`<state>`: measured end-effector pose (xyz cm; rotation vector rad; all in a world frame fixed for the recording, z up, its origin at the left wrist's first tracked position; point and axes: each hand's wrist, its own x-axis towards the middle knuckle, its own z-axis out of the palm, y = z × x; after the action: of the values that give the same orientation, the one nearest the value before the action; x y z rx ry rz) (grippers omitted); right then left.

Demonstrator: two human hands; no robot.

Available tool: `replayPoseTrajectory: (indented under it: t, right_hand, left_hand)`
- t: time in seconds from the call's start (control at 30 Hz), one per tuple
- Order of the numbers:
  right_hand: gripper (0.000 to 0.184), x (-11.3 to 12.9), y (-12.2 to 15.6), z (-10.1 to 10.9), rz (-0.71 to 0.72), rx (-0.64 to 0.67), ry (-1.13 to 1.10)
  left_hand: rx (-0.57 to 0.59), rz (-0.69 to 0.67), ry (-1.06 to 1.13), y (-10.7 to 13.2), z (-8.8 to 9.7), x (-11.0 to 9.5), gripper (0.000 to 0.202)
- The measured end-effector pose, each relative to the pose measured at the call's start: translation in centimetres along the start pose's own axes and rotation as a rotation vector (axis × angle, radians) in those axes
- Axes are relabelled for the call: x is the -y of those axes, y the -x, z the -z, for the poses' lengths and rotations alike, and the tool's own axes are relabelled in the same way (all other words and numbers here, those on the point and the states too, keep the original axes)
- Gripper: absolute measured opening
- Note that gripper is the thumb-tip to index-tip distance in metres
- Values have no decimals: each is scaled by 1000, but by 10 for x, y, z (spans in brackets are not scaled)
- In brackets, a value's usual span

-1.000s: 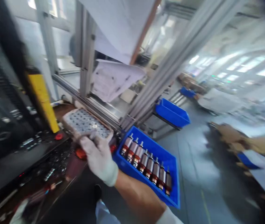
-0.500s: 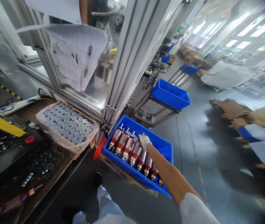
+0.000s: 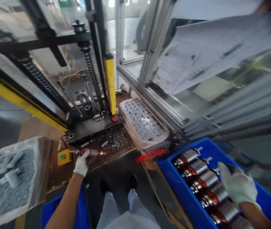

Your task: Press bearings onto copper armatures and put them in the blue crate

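**Hands and held items.** The left hand (image 3: 81, 167), white-gloved, is closed around a single wound motor armature (image 3: 91, 152), which is held level at the front of the desk (image 3: 128, 147), set apart from the crated stock. The right hand (image 3: 238, 186), also white-gloved, is laid open with fingers slightly parted over a row of armatures (image 3: 209, 178); no pinch can be made out.

**Near stock.** The armatures are laid side by side in a blue plastic crate (image 3: 173, 187), their copper-coloured ends in line. A second blue crate (image 3: 63, 213) is seen beneath the left forearm, and a plastic-lined box of grey parts (image 3: 11, 181) is placed further left. Dark shoes (image 3: 104, 187) are visible between the arms.

**Desk.** A red toothed strip (image 3: 151, 155) is lying at the desk edge. Small ring bearings (image 3: 113, 140) are scattered behind it, and a yellow box with a green button (image 3: 62, 157) is set to the left. A paper-lined tray of metal discs (image 3: 142, 122) is placed to the right.

**Beyond.** A black machine base (image 3: 89, 130) and a yellow post (image 3: 110, 86) are mounted behind the desk, with a blurred paper sheet (image 3: 209, 54) hung on an aluminium frame (image 3: 154, 41).
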<state>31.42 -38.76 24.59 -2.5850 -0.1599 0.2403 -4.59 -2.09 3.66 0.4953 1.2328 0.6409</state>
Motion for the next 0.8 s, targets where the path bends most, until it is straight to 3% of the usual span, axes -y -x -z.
replayPoseTrajectory:
  t: [0.07,0.1,0.13,0.2,0.23,0.33,0.4,0.5,0.57,0.63,0.73,0.8]
  right_hand:
    - [36,23,13,-37,77,-25,-24]
    - [27,39,25,-62,108,33,-70]
    - [27,58,40,-93,133,147,-138]
    - [46,102,77,-165,149,475,-316]
    - [52,126,96,-203,178,572,-386]
    - [51,183,140,-298,283,613,-551]
    - [44,203,152,-336,250,559,-671]
    - [43,207,149,-356,160,474,-762]
    - [44,201,143,-355,154,459,-751]
    - [44,195,140,-353,151,439,-730]
    - [43,185,140,-355,142,383,-723]
    - [42,179,142,-357,141,372,-736]
  left_hand:
    - [79,-193,-110,-6,1,-11,32]
    - [115,-269,-183,-7,0,-15,33]
    - [141,-327,-262,-6,-5,-18,32]
    - [165,-408,-443,-2,-19,-21,33]
    - [172,-441,-546,0,-27,-21,34]
    - [233,-514,-899,6,-49,-23,16]
    - [332,-524,-1029,2,-55,-32,17]
    - [424,-585,-1183,-19,-64,-61,39]
    - [394,-660,-1360,-40,-79,-84,60]
    - [319,-704,-1531,-60,-100,-101,63]
    - [248,-752,-1681,-80,-124,-107,57]
    - [228,-793,-1705,-87,-123,-100,50]
